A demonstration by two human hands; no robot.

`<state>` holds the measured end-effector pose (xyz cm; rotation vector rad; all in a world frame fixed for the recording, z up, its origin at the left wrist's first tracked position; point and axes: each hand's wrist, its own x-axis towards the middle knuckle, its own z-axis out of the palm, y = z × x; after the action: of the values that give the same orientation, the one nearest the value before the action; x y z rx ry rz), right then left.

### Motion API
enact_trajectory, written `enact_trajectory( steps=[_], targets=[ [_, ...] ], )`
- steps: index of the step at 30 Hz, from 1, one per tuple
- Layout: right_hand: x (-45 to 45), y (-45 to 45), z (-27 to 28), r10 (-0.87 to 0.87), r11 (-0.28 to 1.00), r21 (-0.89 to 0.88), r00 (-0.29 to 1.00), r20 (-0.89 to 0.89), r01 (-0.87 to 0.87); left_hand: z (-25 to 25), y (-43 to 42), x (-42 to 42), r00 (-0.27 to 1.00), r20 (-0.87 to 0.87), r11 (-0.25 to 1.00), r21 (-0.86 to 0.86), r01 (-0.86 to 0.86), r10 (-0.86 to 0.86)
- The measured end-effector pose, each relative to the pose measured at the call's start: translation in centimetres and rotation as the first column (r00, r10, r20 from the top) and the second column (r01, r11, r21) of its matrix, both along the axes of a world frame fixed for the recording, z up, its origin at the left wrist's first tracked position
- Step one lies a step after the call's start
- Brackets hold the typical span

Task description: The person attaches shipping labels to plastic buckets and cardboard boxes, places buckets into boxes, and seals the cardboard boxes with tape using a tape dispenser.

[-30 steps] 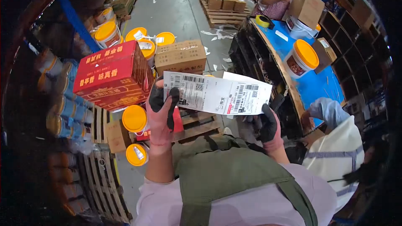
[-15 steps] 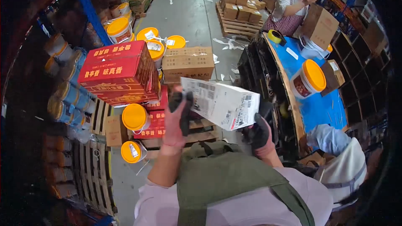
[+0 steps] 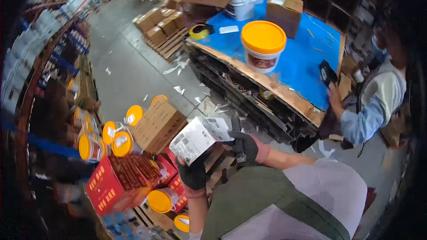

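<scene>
A strip of white printed labels (image 3: 200,138), creased near its middle, is held between my gloved hands. My left hand (image 3: 192,174) grips its lower left end from below. Its right end is pinched by my right hand (image 3: 243,146), whose fingers are closed at the edge. A dark, elongated object beside my right hand is too unclear to name. Left of the labels is a brown carton (image 3: 159,126), with a red box (image 3: 120,184) lower down.
A blue-topped table (image 3: 298,73) bears a yellow-lidded bucket (image 3: 263,46), cartons and a tape roll (image 3: 199,32). A co-worker (image 3: 378,93) is at its right end. Several buckets stand at the left; paper scraps litter the floor. A pallet (image 3: 171,46) holds small cartons.
The view has swung right, bringing the table nearer the centre. The label strip has gone from nearly flat to creased, and my hands are closer together. The co-worker at right now shows more fully.
</scene>
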<state>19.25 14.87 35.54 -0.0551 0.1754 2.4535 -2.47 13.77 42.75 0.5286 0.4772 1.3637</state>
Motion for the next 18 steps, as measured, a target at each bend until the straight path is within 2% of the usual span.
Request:
enact_trajectory(
  steps=[1, 2, 3, 5, 6, 8, 10, 12, 13, 14, 16, 18],
  targets=[
    [1.2, 0.6, -1.4, -0.151, 0.988, 0.044, 0.977, 0.151, 0.146, 0.2, 0.7, 0.7, 0.999, 0.032, 0.998, 0.054, 0.018, -0.02],
    [2.0, 1.1, -2.7, -0.297, 0.955, 0.108, 0.908, 0.295, 0.277, 0.5, 1.3, 1.4, 0.995, 0.095, 0.999, -0.042, 0.003, 0.001],
    [2.9, 1.3, -0.2, -0.392, 0.919, 0.108, 0.854, 0.343, 0.379, -0.3, 2.2, 1.6, 0.996, 0.085, 0.999, -0.044, 0.021, -0.017],
    [5.6, 2.7, 4.9, -0.465, 0.851, 0.04, 0.713, 0.525, 0.524, -4.3, 4.5, 1.6, 0.981, 0.109, 0.979, -0.115, 0.17, -0.157],
    [7.9, 3.8, 2.4, -0.517, 0.818, 0.134, 0.611, 0.6, 0.56, -5.7, 5.7, 2.0, 0.955, 0.117, 0.937, -0.191, 0.291, -0.273],
    [12.8, 6.5, 3.5, -0.581, 0.752, 0.119, 0.566, 0.585, 0.649, -4.4, 6.6, 5.8, 0.959, 0.144, 0.945, -0.187, 0.27, -0.246],
    [17.9, 9.8, 3.8, -0.729, 0.625, 0.304, 0.399, 0.556, 0.719, -5.5, 7.1, 7.7, 0.962, 0.099, 0.93, -0.247, 0.273, -0.256],
    [23.0, 13.9, 3.6, -0.793, 0.421, 0.597, -0.043, 0.608, 0.682, -7.0, 7.5, 8.9, 0.921, 0.162, 0.87, -0.305, 0.388, -0.354],
    [24.7, 14.7, 5.5, -0.751, 0.434, 0.637, -0.135, 0.647, 0.637, -7.2, 7.3, 9.8, 0.95, 0.068, 0.895, -0.319, 0.311, -0.305],
    [26.0, 15.3, 7.4, -0.702, 0.455, 0.67, -0.226, 0.675, 0.587, -7.9, 7.3, 10.0, 0.95, 0.075, 0.894, -0.322, 0.311, -0.303],
    [29.0, 18.2, 5.1, -0.643, 0.376, 0.788, -0.476, 0.601, 0.488, -10.2, 7.2, 9.8, 0.952, 0.088, 0.878, -0.368, 0.304, -0.293],
    [33.2, 21.1, 0.4, -0.599, 0.425, 0.777, -0.499, 0.626, 0.465, -11.2, 6.9, 9.5, 0.968, 0.084, 0.88, -0.404, 0.249, -0.235]
  ],
)
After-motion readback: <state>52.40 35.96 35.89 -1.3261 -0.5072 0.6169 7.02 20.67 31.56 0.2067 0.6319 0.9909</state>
